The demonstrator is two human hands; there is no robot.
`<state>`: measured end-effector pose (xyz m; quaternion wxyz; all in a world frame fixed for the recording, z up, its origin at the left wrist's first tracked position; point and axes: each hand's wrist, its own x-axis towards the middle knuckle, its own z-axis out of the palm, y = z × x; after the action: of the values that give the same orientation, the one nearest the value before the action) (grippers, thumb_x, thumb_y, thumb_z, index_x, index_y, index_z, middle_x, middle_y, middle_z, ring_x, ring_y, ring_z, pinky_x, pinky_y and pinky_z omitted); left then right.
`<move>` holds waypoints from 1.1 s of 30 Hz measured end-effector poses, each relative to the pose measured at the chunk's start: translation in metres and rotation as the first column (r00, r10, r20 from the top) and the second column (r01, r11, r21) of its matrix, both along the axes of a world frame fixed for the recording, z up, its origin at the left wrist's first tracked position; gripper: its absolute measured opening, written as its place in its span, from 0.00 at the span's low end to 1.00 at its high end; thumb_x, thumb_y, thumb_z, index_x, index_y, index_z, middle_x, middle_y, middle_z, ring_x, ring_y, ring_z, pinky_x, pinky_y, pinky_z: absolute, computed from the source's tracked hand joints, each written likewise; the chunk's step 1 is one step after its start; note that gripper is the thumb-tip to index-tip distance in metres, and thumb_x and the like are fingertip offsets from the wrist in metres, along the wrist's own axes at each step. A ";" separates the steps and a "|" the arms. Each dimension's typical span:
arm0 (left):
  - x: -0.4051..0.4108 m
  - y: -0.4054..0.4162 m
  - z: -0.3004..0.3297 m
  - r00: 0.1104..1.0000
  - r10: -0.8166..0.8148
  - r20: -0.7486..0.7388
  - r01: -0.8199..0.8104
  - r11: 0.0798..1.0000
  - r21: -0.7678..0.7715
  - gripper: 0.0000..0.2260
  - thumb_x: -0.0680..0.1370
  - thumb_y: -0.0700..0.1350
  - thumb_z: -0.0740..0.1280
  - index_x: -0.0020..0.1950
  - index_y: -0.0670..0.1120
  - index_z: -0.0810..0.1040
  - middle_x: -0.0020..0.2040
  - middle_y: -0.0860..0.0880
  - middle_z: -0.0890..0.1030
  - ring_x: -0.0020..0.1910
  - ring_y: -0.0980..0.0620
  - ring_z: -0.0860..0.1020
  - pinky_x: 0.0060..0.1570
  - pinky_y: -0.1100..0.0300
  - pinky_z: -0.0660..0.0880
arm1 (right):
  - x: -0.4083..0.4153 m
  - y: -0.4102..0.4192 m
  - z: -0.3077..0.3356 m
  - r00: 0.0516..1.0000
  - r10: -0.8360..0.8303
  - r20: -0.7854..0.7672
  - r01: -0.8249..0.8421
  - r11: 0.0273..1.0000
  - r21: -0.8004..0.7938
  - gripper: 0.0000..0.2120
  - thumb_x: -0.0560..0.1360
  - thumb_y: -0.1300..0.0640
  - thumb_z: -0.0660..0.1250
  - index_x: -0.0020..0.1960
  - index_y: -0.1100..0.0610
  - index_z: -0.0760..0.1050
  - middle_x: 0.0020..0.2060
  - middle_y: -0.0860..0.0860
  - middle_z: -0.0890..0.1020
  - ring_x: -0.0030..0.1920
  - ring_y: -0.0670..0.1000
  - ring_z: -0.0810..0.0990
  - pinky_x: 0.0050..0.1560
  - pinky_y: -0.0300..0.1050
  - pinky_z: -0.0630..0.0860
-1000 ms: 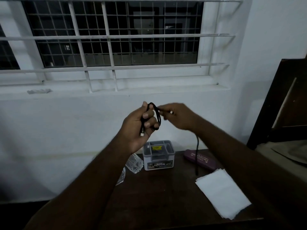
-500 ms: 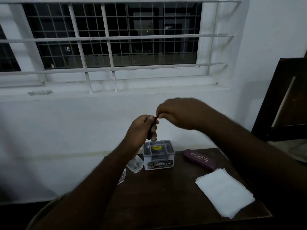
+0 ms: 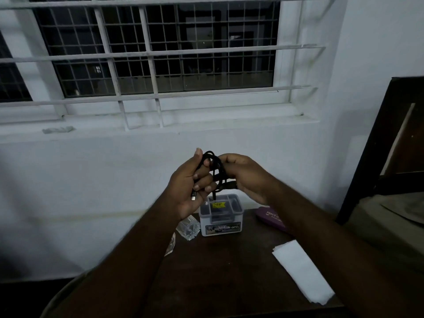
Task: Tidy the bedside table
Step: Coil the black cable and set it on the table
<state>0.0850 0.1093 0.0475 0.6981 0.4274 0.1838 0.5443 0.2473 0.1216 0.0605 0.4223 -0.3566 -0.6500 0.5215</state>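
Observation:
A black cable (image 3: 215, 171) is coiled in loops between both hands, held up above the dark wooden bedside table (image 3: 220, 271). My left hand (image 3: 190, 187) grips the coil, and a silver plug end shows at its palm. My right hand (image 3: 245, 175) pinches the loops from the right side. Below the hands, a grey lidded plastic box (image 3: 221, 216) with an "OPEL" label stands at the table's back edge. A clear glass bottle (image 3: 188, 227) lies to its left and a purple case (image 3: 269, 218) to its right, partly hidden by my right arm.
White folded paper (image 3: 302, 274) lies at the table's front right. A crumpled clear wrapper (image 3: 171, 245) sits at the left edge. A barred window fills the wall behind. A dark wooden bed frame (image 3: 376, 152) stands to the right.
The cable end that hung down to the table a second ago has been wound up into the coil. Both hands came together and stay close around the loops.

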 end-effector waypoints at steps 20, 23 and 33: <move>-0.010 0.008 -0.021 0.977 0.091 -0.191 -0.097 0.995 -0.021 0.17 0.82 0.54 0.61 0.40 0.44 0.76 0.22 0.53 0.62 0.19 0.56 0.60 0.25 0.61 0.68 | -0.006 -0.006 -0.020 0.996 0.071 0.062 -0.066 0.995 -0.078 0.10 0.77 0.59 0.67 0.57 0.58 0.80 0.52 0.60 0.85 0.51 0.56 0.85 0.60 0.55 0.79; -0.009 0.007 -0.022 0.954 0.149 -0.261 -0.143 0.989 0.039 0.16 0.80 0.55 0.64 0.39 0.45 0.77 0.23 0.52 0.61 0.20 0.56 0.59 0.25 0.61 0.69 | -0.008 -0.004 -0.025 0.996 0.064 -0.056 -0.072 0.986 -0.150 0.10 0.77 0.61 0.67 0.57 0.60 0.80 0.47 0.59 0.85 0.46 0.54 0.85 0.51 0.51 0.81; -0.003 0.009 -0.026 0.766 0.475 -0.433 -0.381 0.878 0.288 0.08 0.78 0.50 0.69 0.52 0.48 0.82 0.25 0.56 0.71 0.21 0.57 0.68 0.23 0.63 0.69 | -0.007 0.001 -0.039 0.937 0.137 -0.321 -0.227 0.938 -0.263 0.22 0.76 0.65 0.64 0.69 0.61 0.68 0.54 0.61 0.76 0.56 0.60 0.76 0.61 0.61 0.69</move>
<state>0.0822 0.1181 0.0219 0.4423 0.5602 0.3971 0.5770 0.2398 0.1222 0.0217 0.4064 -0.2708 -0.5242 0.6977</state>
